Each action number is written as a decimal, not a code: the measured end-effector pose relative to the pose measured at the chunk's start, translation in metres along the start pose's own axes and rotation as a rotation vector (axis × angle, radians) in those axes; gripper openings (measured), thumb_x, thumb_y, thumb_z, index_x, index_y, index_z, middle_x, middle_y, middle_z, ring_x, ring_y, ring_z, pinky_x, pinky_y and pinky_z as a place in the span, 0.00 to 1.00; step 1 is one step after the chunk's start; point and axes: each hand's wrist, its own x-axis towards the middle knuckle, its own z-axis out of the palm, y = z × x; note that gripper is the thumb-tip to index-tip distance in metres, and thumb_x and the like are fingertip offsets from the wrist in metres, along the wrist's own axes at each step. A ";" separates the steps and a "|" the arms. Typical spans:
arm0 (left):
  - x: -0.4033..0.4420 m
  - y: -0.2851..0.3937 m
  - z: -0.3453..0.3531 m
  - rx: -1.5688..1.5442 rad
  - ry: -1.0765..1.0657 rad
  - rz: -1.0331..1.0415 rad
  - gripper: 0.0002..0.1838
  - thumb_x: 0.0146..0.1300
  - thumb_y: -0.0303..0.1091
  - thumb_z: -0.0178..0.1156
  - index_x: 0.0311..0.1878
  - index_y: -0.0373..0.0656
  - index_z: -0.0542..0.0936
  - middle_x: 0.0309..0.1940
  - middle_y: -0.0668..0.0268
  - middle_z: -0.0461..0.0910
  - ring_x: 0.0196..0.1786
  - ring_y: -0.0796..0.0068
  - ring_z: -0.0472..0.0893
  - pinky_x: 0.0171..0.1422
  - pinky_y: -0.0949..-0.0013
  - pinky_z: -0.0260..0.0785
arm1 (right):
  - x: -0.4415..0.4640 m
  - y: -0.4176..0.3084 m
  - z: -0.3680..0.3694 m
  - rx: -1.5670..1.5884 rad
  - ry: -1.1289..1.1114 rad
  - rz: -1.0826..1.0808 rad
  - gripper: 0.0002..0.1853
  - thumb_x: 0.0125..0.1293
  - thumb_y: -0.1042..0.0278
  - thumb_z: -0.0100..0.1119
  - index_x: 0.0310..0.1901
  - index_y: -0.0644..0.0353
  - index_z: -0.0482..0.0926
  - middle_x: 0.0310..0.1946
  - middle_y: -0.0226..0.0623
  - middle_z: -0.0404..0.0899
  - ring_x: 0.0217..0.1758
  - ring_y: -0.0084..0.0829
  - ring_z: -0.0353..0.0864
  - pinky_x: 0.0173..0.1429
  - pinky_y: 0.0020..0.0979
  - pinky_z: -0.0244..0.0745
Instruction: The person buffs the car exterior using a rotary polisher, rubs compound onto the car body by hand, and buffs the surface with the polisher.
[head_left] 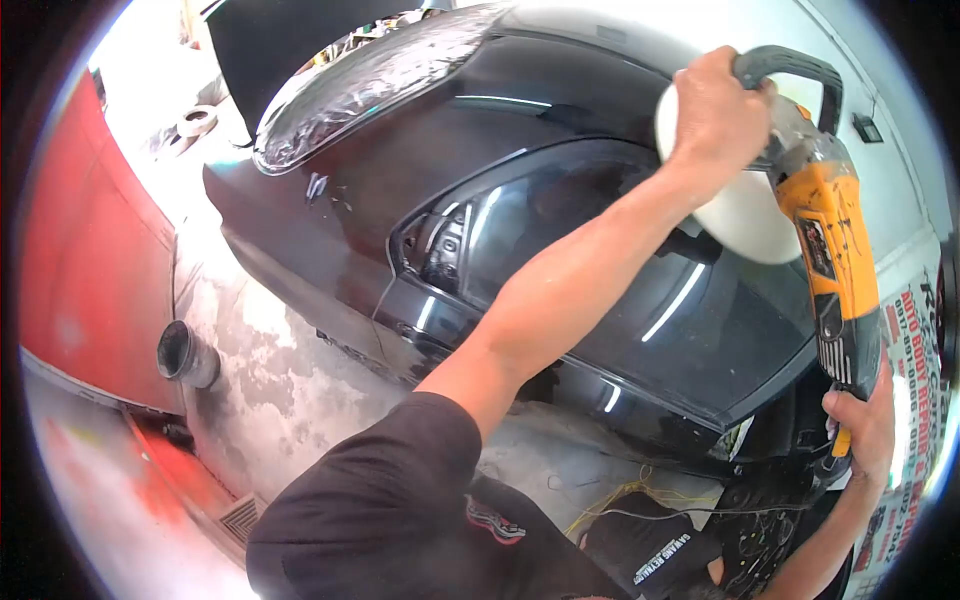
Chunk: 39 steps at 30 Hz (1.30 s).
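Note:
A yellow and black polisher (835,230) with a broad white round pad (750,222) is held up on the right. My left hand (722,112) is wrapped round its black front loop handle near the head. Lower down, my right hand (866,428) grips the dark rear end of the body. The pad is tilted, in front of the roof and side windows of a glossy black car (400,190). I cannot tell whether it touches the car. My left forearm crosses in front of the side windows and hides part of them.
Plastic film (380,90) covers the rear glass. On the left are a dark bucket (187,355) on the stained floor and a red panel (95,240). Yellow wires and a cable (690,512) lie low in view, by black cloth with white lettering (655,555). A printed banner (910,400) hangs right.

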 end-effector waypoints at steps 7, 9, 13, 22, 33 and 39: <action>-0.154 0.047 0.116 -0.064 0.164 0.111 0.08 0.59 0.27 0.66 0.34 0.30 0.81 0.22 0.54 0.84 0.25 0.69 0.82 0.35 0.62 0.74 | -0.092 0.148 -0.152 0.077 -0.140 -0.024 0.51 0.46 0.79 0.66 0.77 0.64 0.57 0.55 0.38 0.77 0.52 0.27 0.77 0.56 0.27 0.75; -0.166 0.066 0.115 -0.053 0.159 0.122 0.08 0.59 0.28 0.66 0.34 0.31 0.81 0.22 0.55 0.83 0.25 0.70 0.81 0.35 0.62 0.73 | -0.101 0.149 -0.163 0.099 -0.154 -0.031 0.52 0.46 0.82 0.65 0.77 0.64 0.55 0.57 0.38 0.77 0.55 0.28 0.77 0.59 0.28 0.75; -0.189 0.071 0.143 -0.042 0.158 0.142 0.08 0.60 0.28 0.65 0.37 0.31 0.82 0.25 0.59 0.83 0.28 0.73 0.80 0.37 0.65 0.72 | -0.113 0.169 -0.195 0.184 -0.192 -0.041 0.54 0.47 0.86 0.65 0.78 0.66 0.51 0.62 0.42 0.74 0.62 0.32 0.75 0.67 0.32 0.71; -0.217 0.041 -0.075 -0.053 0.354 0.021 0.07 0.68 0.28 0.66 0.45 0.38 0.80 0.25 0.75 0.75 0.19 0.86 0.70 0.21 0.75 0.61 | -0.132 0.067 -0.011 0.169 -0.320 -0.225 0.48 0.48 0.88 0.64 0.74 0.63 0.56 0.60 0.44 0.76 0.66 0.35 0.74 0.73 0.37 0.64; -0.328 0.039 -0.219 0.024 0.589 -0.010 0.10 0.74 0.31 0.62 0.36 0.40 0.74 0.16 0.74 0.68 0.16 0.84 0.65 0.21 0.73 0.61 | -0.152 0.067 0.100 -0.152 -0.678 -0.265 0.50 0.57 0.69 0.67 0.76 0.65 0.45 0.36 0.64 0.83 0.41 0.65 0.84 0.50 0.55 0.77; -0.311 0.057 -0.204 0.078 0.497 -0.010 0.09 0.72 0.30 0.64 0.37 0.39 0.74 0.17 0.75 0.67 0.16 0.86 0.64 0.20 0.74 0.59 | -0.153 0.088 0.103 -0.011 -0.618 -0.275 0.50 0.57 0.69 0.69 0.76 0.64 0.47 0.39 0.63 0.84 0.45 0.64 0.84 0.53 0.51 0.78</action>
